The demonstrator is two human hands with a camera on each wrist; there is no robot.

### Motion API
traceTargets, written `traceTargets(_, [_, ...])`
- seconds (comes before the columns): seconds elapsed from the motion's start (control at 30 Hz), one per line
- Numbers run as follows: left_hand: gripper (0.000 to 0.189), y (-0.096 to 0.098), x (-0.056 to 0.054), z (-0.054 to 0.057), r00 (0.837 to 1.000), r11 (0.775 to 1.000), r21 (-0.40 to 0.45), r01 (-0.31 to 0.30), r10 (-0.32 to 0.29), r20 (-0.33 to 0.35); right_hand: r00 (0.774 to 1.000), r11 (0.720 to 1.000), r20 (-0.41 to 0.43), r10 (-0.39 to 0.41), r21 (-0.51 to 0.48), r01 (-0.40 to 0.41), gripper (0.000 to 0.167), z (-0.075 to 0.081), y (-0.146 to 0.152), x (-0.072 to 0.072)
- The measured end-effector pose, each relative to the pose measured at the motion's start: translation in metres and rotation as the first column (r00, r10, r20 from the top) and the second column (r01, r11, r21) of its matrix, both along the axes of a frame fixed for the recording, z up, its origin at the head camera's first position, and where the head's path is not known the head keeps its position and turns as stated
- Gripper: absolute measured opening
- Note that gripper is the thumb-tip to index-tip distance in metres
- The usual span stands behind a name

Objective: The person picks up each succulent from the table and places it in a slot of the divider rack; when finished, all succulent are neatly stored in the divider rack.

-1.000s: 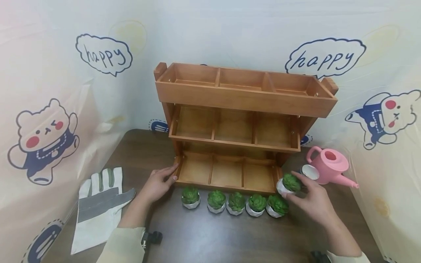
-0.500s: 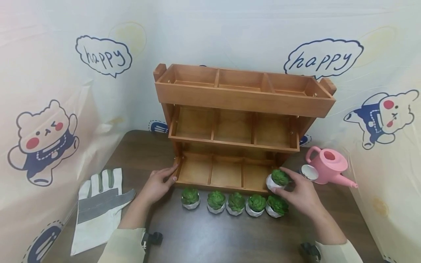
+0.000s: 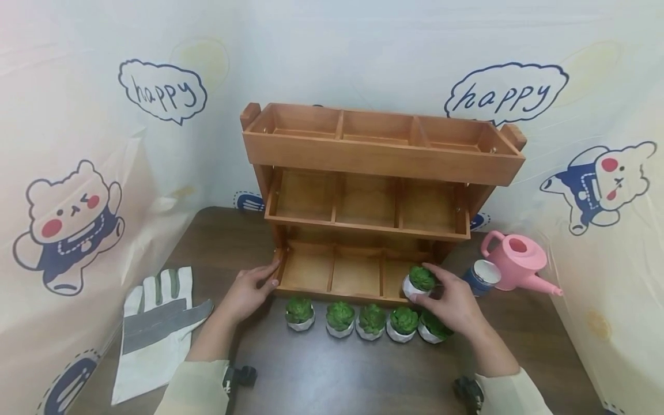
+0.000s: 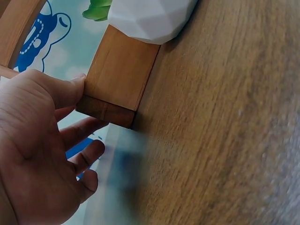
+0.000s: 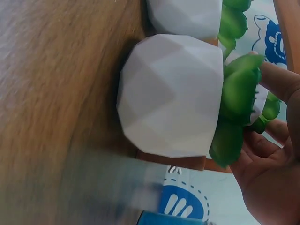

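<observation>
The left hand (image 3: 248, 294) pinches the wooden shelf (image 3: 384, 155) at the bottom tray's left end; its outer fingers are hard to make out from above. The held succulent (image 3: 422, 279) hides part of that tray's right compartment; whether it touches the wood cannot be told. The right hand (image 3: 453, 297), clamped on this pot, partly covers the row's rightmost succulent (image 3: 432, 333). Since a second ago, the held plant has shifted left, uncovering the blue can's (image 3: 478, 283) side.

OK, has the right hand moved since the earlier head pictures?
Yes. Judged against the wooden shelf in the head view, the right hand has moved left, with the potted succulent it holds.
</observation>
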State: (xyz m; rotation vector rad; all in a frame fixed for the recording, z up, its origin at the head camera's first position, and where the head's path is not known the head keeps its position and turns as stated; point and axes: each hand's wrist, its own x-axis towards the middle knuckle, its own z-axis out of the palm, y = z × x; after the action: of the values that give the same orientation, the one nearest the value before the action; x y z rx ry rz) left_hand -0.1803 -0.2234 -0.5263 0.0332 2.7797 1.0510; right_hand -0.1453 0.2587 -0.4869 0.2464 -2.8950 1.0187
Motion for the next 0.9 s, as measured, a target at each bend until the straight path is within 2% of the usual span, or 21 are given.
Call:
traceTargets(0.2, [0.052,0.0,0.001,0.0,1.0,1.0,-0.002,0.003,-0.003,-0.007,1.0,1.0,0.013,0.006,0.005,-0.006,0.076,-0.002,-0.007,-0.004])
traceTargets(0.57, [0.053,-0.001,0.0,-0.002,1.0,1.0,-0.001,-0.008,0.008,0.022,0.999,0.999,0.002,0.035,0.004,-0.035,0.074,-0.008,-0.021,-0.011])
traceTargets(0.9, [0.053,0.0,0.0,-0.001,0.999,1.0,0.009,-0.016,0.016,0.035,0.998,0.998,0.034,0.062,-0.012,-0.061,0.073,-0.012,-0.028,-0.015])
